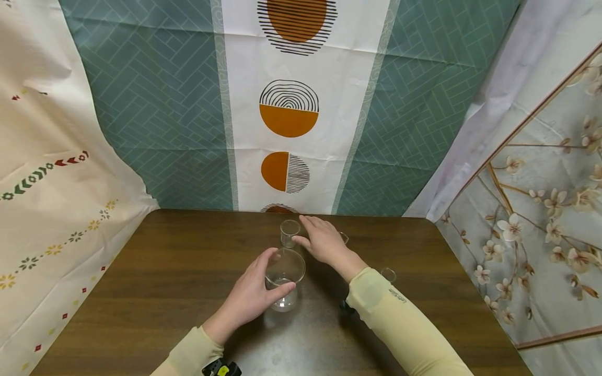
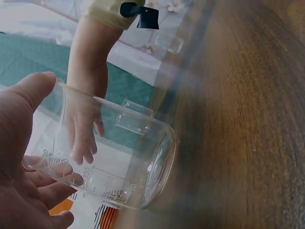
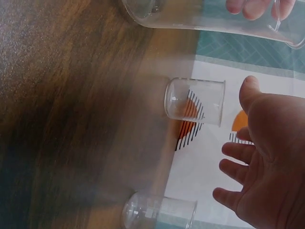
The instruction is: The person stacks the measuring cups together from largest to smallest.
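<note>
A large clear glass beaker [image 1: 285, 302] with printed volume marks stands on the brown table. My left hand [image 1: 251, 292] holds it near the rim, thumb on one side and fingers round the other. Just behind it is a smaller glass beaker [image 1: 289, 241]. My right hand [image 1: 325, 244] reaches over the table beside that small beaker, fingers spread and nothing in them. In the right wrist view, the thumb points toward the small beaker [image 3: 196, 101], with a gap between them. Another small glass vessel [image 1: 345, 238] is partly hidden behind the right hand.
A further small glass vessel [image 1: 388, 274] stands to the right, by the right forearm. The wooden table [image 1: 155, 292] ends at a patterned curtain [image 1: 289, 172] at the back. Printed cloth [image 1: 512, 250] hangs along the right side and cream cloth [image 1: 61, 219] along the left.
</note>
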{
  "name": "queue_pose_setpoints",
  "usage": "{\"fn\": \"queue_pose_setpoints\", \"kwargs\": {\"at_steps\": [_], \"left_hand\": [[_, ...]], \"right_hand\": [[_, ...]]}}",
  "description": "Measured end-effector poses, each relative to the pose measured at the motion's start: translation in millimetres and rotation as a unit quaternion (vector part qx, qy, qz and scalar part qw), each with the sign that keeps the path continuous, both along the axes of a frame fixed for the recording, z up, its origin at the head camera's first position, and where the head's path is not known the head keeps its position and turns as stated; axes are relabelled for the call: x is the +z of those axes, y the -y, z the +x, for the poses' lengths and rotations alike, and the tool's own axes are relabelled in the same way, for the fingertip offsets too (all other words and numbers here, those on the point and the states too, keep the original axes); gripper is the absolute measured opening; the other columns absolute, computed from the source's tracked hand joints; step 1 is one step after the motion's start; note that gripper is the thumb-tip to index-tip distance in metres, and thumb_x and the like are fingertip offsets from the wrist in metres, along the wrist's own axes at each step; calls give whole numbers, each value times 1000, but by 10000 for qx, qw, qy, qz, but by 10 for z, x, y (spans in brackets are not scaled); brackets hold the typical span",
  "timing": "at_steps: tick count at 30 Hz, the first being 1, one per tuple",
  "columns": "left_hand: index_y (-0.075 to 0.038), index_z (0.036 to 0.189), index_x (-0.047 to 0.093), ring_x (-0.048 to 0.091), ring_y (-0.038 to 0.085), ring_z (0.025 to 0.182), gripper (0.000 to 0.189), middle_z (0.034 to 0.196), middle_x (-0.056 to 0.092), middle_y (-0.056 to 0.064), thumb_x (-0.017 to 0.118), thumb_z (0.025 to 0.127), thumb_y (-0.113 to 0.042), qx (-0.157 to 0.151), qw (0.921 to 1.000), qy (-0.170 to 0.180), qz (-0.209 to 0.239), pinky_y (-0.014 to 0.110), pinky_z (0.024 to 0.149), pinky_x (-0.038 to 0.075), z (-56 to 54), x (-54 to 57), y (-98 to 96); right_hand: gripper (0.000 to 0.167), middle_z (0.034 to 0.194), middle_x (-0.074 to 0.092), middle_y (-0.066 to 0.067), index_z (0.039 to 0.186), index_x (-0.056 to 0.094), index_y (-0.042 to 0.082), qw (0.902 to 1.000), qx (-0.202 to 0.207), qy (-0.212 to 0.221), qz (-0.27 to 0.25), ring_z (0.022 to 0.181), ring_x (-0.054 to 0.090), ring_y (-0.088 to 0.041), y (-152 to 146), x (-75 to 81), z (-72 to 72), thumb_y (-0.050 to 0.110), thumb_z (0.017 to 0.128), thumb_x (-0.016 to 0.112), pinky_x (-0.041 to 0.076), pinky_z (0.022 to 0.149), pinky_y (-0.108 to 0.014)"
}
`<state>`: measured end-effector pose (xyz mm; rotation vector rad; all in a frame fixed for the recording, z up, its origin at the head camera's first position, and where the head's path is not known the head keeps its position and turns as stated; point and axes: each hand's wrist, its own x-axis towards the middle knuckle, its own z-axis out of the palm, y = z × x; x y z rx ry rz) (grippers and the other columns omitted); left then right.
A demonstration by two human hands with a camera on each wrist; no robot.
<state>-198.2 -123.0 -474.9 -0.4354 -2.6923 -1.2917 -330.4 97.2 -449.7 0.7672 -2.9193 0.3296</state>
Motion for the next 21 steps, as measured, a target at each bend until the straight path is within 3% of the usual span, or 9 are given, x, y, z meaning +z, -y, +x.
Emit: {"fn": "queue_pose_setpoints", "kwargs": {"at_steps": [11, 21], "left_hand": [[-11, 162, 45, 55, 31, 144, 91, 150, 63, 4, 88, 93, -54, -76, 10000, 2, -10, 59, 113, 47, 39, 8, 11], [-11, 160, 47, 57, 29, 141, 90, 148, 64, 3, 89, 92, -54, -74, 9999, -110, -29, 57, 113, 48, 43, 6, 10]], "right_hand": [[77, 168, 49, -19, 169, 41, 4, 9998, 82, 53, -149, 155, 46, -38, 74, 9, -21, 53, 112, 60, 32, 128, -55], [79, 169, 48, -17, 169, 43, 6, 9984, -132, 324, -436, 156, 45, -37, 130, -27, -91, 56, 111, 61, 36, 126, -54]]}}
